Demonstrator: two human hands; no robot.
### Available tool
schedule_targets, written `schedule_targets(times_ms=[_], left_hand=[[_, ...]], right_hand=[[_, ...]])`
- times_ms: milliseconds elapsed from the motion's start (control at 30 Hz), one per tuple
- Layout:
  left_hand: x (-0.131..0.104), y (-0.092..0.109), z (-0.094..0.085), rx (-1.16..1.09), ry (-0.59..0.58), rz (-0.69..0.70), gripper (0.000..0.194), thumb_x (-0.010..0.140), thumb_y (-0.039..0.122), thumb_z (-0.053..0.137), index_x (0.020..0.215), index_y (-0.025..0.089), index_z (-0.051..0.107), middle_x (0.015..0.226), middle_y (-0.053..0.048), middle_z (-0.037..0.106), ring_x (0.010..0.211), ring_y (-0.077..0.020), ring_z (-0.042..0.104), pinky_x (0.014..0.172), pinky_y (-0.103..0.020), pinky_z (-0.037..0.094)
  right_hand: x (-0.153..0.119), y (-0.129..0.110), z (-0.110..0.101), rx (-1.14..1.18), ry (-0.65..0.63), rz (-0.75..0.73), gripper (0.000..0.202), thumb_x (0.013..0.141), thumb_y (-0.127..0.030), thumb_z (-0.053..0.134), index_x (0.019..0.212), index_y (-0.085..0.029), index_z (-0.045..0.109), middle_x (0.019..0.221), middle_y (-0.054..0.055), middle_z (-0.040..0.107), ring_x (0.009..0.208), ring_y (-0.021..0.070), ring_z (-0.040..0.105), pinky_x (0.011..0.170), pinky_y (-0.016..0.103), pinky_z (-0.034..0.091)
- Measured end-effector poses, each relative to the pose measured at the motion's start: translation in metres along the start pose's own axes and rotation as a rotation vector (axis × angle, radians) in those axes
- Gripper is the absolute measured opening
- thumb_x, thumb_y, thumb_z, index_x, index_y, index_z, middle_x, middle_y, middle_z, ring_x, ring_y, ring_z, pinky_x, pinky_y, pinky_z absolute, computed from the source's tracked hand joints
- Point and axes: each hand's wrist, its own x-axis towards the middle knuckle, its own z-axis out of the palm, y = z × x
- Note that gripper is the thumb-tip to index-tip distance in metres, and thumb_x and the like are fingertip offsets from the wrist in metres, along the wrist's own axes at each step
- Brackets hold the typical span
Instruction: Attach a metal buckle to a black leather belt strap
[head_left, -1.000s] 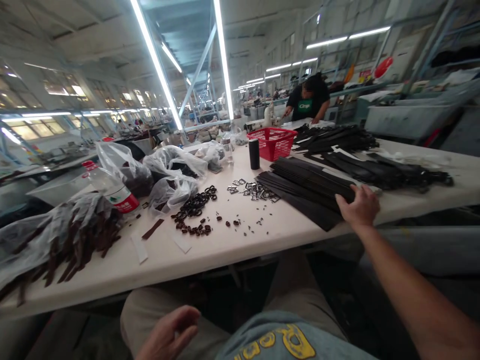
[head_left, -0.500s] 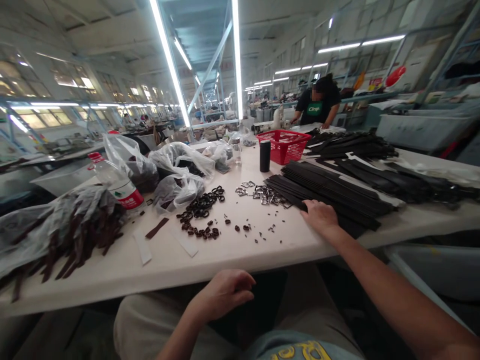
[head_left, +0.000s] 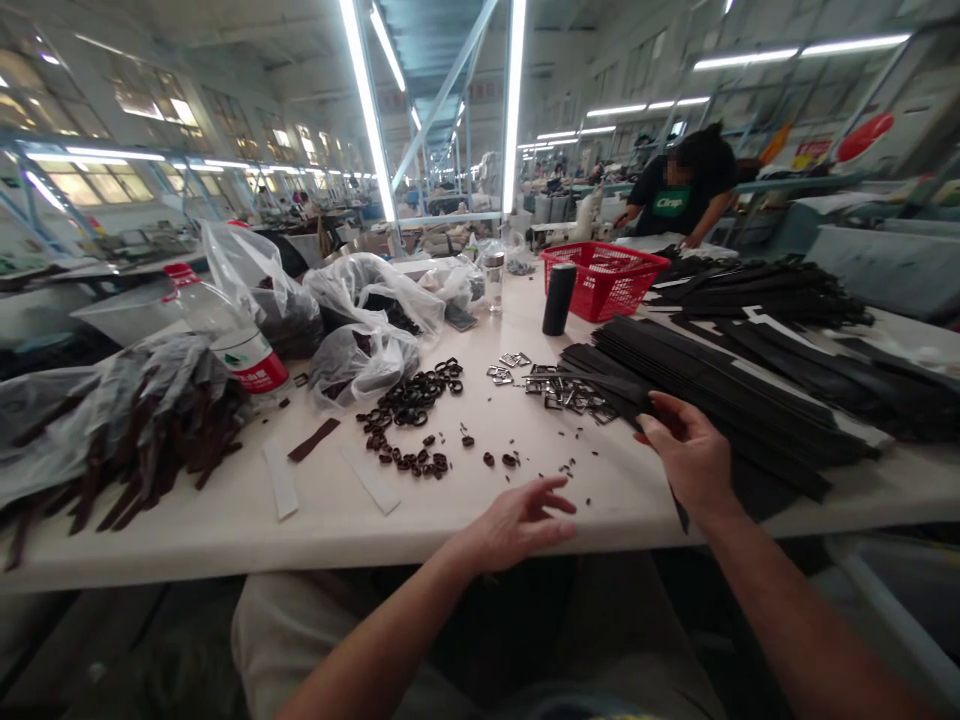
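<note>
My right hand (head_left: 691, 455) is at the near left end of a stack of black straps (head_left: 690, 375). Between its thumb and fingers is one black strap (head_left: 616, 381), lifted off the stack, with its end pointing left over the metal buckles (head_left: 559, 388). My left hand (head_left: 519, 522) hovers over the table's front edge, open, its fingers spread and pointing right, holding nothing. Small dark bits (head_left: 568, 468) lie just beyond it. Farther left are black loops (head_left: 412, 395) and brown loops (head_left: 409, 460).
A red basket (head_left: 611, 285) and a black cylinder (head_left: 559, 300) stand behind the buckles. Plastic bags (head_left: 367, 300), a bottle (head_left: 244, 345) and bundled brown strips (head_left: 142, 450) occupy the white table's (head_left: 450, 515) left side. Across it, a person (head_left: 682, 190) bends over work.
My right hand has gone from resting on the stack to lifting one black strap. My left hand has risen from my lap to the table edge and opened. The view has shifted slightly.
</note>
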Motion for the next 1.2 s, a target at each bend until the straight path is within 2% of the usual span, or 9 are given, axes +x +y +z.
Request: schedule_targets(times_ms=[100, 233, 367, 533, 667, 733, 833, 967, 1200], left_hand=[[0.024, 0.006, 0.006, -0.387, 0.157, 0.046, 0.089, 0.079, 0.052, 0.077, 0.152, 0.020, 0.036, 0.143, -0.024, 0.056, 0.103, -0.0256, 0.071, 0.080, -0.035, 0.055], [0.031, 0.016, -0.002, -0.699, 0.339, 0.031, 0.072, 0.083, 0.063, 0.067, 0.136, 0.017, 0.054, 0.127, -0.019, 0.069, 0.094, -0.0235, 0.073, 0.073, -0.030, 0.056], [0.003, 0.020, -0.023, -0.689, 0.555, 0.089, 0.052, 0.083, 0.058, 0.069, 0.113, 0.015, 0.070, 0.099, -0.009, 0.075, 0.077, -0.0153, 0.069, 0.062, -0.022, 0.052], [-0.056, 0.009, -0.035, -0.482, 0.807, 0.152, 0.044, 0.068, 0.047, 0.083, 0.094, 0.012, 0.074, 0.074, 0.000, 0.066, 0.057, -0.0068, 0.058, 0.050, -0.018, 0.045], [-0.090, -0.007, -0.019, -0.445, 0.838, 0.131, 0.044, 0.066, 0.042, 0.085, 0.098, 0.015, 0.071, 0.075, 0.002, 0.063, 0.060, -0.0070, 0.059, 0.051, -0.017, 0.049], [-0.097, -0.017, -0.004, -0.460, 0.816, 0.077, 0.047, 0.065, 0.041, 0.085, 0.101, 0.016, 0.069, 0.075, 0.003, 0.063, 0.062, -0.0073, 0.060, 0.052, -0.016, 0.051], [-0.098, -0.031, 0.020, -0.492, 0.757, 0.008, 0.044, 0.066, 0.042, 0.085, 0.097, 0.016, 0.069, 0.078, 0.002, 0.063, 0.066, -0.0081, 0.060, 0.054, -0.017, 0.053], [-0.093, -0.039, 0.042, -0.535, 0.745, -0.015, 0.039, 0.066, 0.042, 0.085, 0.088, 0.015, 0.068, 0.080, 0.001, 0.064, 0.068, -0.0087, 0.060, 0.056, -0.018, 0.055], [-0.098, -0.042, 0.045, -0.495, 0.783, 0.011, 0.033, 0.069, 0.038, 0.082, 0.087, 0.015, 0.067, 0.077, 0.002, 0.064, 0.068, -0.0081, 0.059, 0.062, -0.019, 0.054]], right_hand=[[-0.038, -0.024, -0.005, 0.051, -0.016, -0.130, 0.042, 0.084, -0.038, 0.070, 0.124, -0.025, 0.066, 0.110, 0.006, 0.069, 0.089, 0.0229, 0.070, 0.074, 0.038, 0.062], [-0.082, -0.045, -0.023, -0.015, -0.172, -0.434, 0.042, 0.086, -0.025, 0.069, 0.127, -0.031, 0.064, 0.118, 0.007, 0.066, 0.099, 0.0245, 0.068, 0.078, 0.037, 0.059], [-0.101, -0.041, -0.043, -0.090, -0.323, -0.681, 0.047, 0.087, -0.022, 0.066, 0.132, -0.032, 0.060, 0.114, 0.007, 0.066, 0.098, 0.0259, 0.068, 0.088, 0.041, 0.058], [-0.102, -0.013, -0.060, -0.104, -0.515, -0.738, 0.047, 0.087, -0.028, 0.064, 0.133, -0.035, 0.059, 0.112, 0.007, 0.068, 0.092, 0.0283, 0.070, 0.081, 0.044, 0.060], [-0.101, 0.005, -0.064, -0.072, -0.711, -0.709, 0.049, 0.085, -0.031, 0.065, 0.133, -0.041, 0.060, 0.111, 0.005, 0.071, 0.089, 0.0311, 0.072, 0.075, 0.046, 0.062], [-0.105, 0.001, -0.061, -0.057, -0.777, -0.674, 0.050, 0.086, -0.031, 0.065, 0.135, -0.040, 0.059, 0.117, 0.006, 0.071, 0.097, 0.0325, 0.072, 0.082, 0.047, 0.061], [-0.121, -0.019, -0.045, -0.016, -0.773, -0.591, 0.048, 0.089, -0.035, 0.066, 0.136, -0.033, 0.059, 0.128, 0.009, 0.068, 0.112, 0.0327, 0.067, 0.097, 0.049, 0.056], [-0.148, -0.050, -0.012, 0.081, -0.809, -0.571, 0.040, 0.089, -0.038, 0.070, 0.126, -0.023, 0.065, 0.120, 0.011, 0.070, 0.109, 0.0287, 0.068, 0.096, 0.046, 0.056], [-0.166, -0.061, 0.016, 0.136, -0.766, -0.557, 0.031, 0.089, -0.038, 0.070, 0.114, -0.020, 0.072, 0.103, 0.011, 0.076, 0.093, 0.0263, 0.072, 0.086, 0.042, 0.059]])
